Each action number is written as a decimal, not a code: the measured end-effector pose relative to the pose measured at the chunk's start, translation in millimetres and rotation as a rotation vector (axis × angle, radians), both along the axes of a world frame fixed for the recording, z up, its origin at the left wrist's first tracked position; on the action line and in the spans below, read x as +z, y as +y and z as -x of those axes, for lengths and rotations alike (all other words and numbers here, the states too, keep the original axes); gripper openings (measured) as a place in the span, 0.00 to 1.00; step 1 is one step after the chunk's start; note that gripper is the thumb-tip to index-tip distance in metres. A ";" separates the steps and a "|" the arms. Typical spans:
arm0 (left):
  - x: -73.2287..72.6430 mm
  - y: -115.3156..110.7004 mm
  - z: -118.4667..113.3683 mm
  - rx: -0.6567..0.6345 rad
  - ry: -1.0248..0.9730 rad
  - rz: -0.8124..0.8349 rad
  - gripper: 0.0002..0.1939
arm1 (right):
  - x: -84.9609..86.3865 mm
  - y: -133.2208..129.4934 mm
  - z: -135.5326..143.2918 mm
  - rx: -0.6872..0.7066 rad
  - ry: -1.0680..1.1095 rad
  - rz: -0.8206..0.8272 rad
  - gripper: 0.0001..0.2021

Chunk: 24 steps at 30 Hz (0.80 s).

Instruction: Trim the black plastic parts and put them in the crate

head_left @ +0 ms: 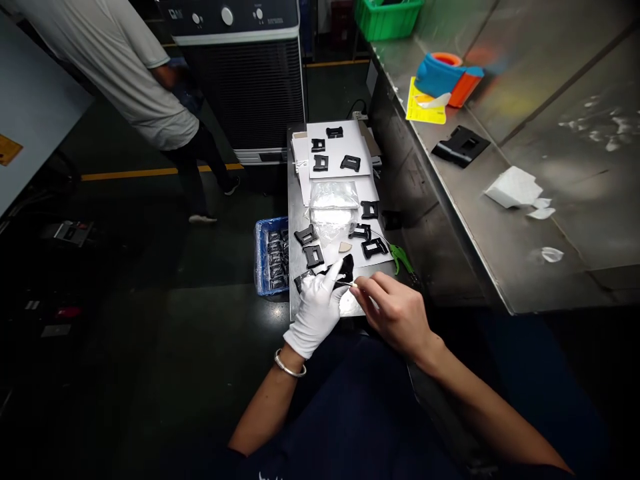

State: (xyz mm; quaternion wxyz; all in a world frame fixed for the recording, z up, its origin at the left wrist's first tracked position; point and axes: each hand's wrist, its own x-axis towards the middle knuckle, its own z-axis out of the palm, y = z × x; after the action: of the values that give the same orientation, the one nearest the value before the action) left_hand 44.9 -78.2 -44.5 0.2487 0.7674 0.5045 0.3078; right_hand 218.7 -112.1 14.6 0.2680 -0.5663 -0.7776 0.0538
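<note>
My left hand (316,312), in a white glove, grips a black plastic part (346,265) over the near end of the narrow table. The part is partly hidden by the gloved fingers. My bare right hand (395,310) is closed in a pinch on a thin metal tool (344,283), whose tip reaches the gloved fingers and the part; its exact kind is too small to make out. Several black frame-shaped parts lie around, among them one left of the hands (313,256) and one to the right (374,248). A small beige piece (345,247) lies just beyond.
Clear plastic bags (334,203) and a white sheet (345,150) bearing black parts cover the table farther off. A green-handled tool (400,259) sits at the right edge. A blue crate (259,260) stands left, a metal counter (480,253) right. A person (145,80) stands beyond.
</note>
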 end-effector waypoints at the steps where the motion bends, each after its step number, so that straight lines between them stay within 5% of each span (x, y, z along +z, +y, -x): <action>1: 2.0 -0.4 -0.2 0.012 -0.116 0.057 0.21 | 0.1 2.0 -1.2 0.028 0.060 0.011 0.09; 5: 10.5 -3.4 1.8 0.035 -0.506 0.330 0.11 | -0.4 11.7 -11.7 0.062 0.349 0.084 0.09; 8: 13.5 -6.5 3.1 -0.005 -0.610 0.414 0.11 | 0.7 14.9 -13.0 0.068 0.384 0.133 0.08; 24: 6.0 -14.1 1.4 0.047 -0.444 0.178 0.07 | 0.0 6.9 0.8 -0.031 0.241 0.133 0.13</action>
State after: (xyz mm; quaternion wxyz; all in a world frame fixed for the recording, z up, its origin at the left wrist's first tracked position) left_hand 43.6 -92.3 -38.5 0.4129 0.6440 0.4802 0.4292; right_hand 217.9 -105.2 14.6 0.3219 -0.5841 -0.7257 0.1687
